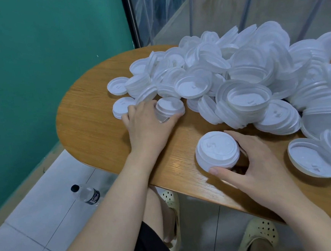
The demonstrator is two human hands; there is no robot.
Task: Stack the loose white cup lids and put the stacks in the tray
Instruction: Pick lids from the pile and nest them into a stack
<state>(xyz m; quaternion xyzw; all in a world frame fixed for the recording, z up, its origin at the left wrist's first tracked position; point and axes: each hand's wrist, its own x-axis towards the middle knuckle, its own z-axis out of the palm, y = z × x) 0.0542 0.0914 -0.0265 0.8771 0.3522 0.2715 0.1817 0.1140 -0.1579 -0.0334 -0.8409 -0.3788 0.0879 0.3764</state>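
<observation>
Nearest, at six o'clock, cream clogs (260, 234) on pale floor tiles (30, 225), then the oak-grain table (93, 127) where the right hand (257, 167) grips a short lid stack (217, 151), the left hand (146, 124) clasps one lid (170, 106), the loose pile (245, 73) beyond at one o'clock, a bottle (87, 194) with unreadable label at eight, green wall (46, 55) behind.

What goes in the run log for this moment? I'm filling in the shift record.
left hand: grips lid at pile edge | right hand: holds short lid stack on table | tray: not in view
</observation>
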